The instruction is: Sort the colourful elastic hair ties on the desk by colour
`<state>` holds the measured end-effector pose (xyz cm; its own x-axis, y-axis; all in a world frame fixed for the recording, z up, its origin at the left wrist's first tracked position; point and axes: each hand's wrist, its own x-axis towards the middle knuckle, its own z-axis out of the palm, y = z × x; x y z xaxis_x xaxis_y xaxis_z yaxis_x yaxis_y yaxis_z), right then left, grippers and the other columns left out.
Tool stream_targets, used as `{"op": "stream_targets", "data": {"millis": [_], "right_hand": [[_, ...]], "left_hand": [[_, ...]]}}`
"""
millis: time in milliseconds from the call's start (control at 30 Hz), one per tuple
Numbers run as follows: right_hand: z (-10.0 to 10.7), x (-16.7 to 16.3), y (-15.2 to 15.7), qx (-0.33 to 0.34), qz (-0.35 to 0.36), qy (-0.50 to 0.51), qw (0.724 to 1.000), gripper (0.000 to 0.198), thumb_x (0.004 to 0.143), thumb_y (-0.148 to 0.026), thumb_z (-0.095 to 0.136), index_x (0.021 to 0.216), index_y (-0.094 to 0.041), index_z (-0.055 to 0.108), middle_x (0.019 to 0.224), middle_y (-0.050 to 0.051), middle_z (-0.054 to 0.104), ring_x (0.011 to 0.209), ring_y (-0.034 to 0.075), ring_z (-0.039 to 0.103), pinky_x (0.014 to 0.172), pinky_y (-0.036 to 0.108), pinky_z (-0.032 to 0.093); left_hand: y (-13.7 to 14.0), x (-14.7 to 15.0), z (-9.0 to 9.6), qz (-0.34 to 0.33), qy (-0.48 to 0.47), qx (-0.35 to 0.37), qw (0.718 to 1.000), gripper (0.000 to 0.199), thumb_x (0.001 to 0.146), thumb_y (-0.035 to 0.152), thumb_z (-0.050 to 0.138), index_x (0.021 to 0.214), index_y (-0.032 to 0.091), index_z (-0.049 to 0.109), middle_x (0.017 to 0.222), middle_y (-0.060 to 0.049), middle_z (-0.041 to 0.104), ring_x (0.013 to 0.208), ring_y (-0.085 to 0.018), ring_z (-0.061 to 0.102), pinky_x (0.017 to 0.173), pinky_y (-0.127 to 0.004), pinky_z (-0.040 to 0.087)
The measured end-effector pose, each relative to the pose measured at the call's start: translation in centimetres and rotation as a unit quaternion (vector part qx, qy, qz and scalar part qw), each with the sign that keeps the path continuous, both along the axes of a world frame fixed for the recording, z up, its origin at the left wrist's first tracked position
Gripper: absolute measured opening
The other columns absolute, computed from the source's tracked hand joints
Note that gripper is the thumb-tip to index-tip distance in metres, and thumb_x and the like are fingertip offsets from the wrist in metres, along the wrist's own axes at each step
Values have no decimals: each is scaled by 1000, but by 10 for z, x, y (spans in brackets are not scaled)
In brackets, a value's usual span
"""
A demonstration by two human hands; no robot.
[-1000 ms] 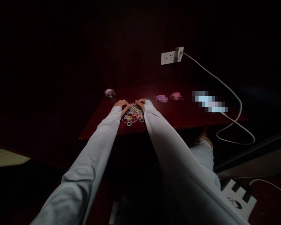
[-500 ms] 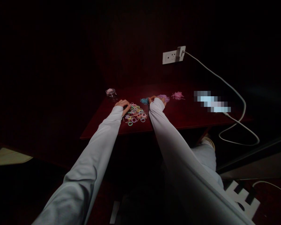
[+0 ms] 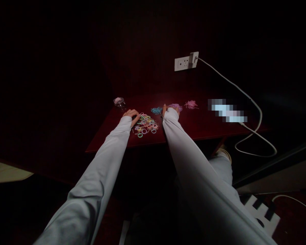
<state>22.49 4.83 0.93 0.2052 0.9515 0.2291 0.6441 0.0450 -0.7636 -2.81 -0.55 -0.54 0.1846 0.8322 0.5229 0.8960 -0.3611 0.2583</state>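
Observation:
At the left edge of a mixed heap of small coloured hair ties point(image 3: 148, 124) is my left hand point(image 3: 130, 114). Its thumb and fingertips come together against the ties, and what they pinch is too small to make out. My right hand point(image 3: 170, 109) lies over the near side of a purple pile of small elastic bands point(image 3: 176, 106). Its thumb stands up apart from the fingers, which the sleeve partly hides. Just left of that thumb is a blue pile of bands point(image 3: 156, 110); a pink pile point(image 3: 191, 104) lies farther right.
A clear jar point(image 3: 119, 102) with something pink on top stands at the back left of the dark red table point(image 3: 104, 139). A pixelated device point(image 3: 226, 110) lies at right, its white cable point(image 3: 234, 81) running to a wall socket point(image 3: 186, 62). My leg point(image 3: 220, 166) is below.
My right thumb has lifted and moved away from the blue pile. My left hand has stayed at the heap's left edge. The whole view has shifted slightly.

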Motion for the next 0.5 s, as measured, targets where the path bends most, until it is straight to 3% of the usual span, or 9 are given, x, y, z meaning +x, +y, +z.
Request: {"op": "stream_targets", "data": {"millis": [167,333,400,500], "right_hand": [[-14,-3,0,58,48,-7,997,41,111,-42,61,89,-16,84,119,22,82,152,45,54,129,64,37],[-16,-1,3,64,63,15,996,42,112,-49,60,90,-24,84,107,13,83,139,34,61,123,50,46],[-12,2,3,37,81,22,996,43,113,-50,58,87,-27,84,97,8,81,128,29,67,116,42,50],[-7,5,-1,7,167,34,985,47,113,-49,57,83,-27,85,79,3,76,96,22,73,96,33,55]], "left_hand": [[12,-12,-6,34,-2,-2,999,31,109,46,60,87,27,70,107,-5,82,102,-28,69,99,-43,53],[7,-17,-4,47,-8,32,998,39,116,51,51,92,28,72,107,-4,81,106,-27,69,97,-40,53],[7,-18,-4,58,-16,37,998,40,116,51,50,91,28,71,106,-5,80,106,-28,69,97,-41,53],[7,-16,-4,72,-30,28,997,35,114,47,52,91,27,69,107,-7,79,108,-29,70,100,-42,53]]}}
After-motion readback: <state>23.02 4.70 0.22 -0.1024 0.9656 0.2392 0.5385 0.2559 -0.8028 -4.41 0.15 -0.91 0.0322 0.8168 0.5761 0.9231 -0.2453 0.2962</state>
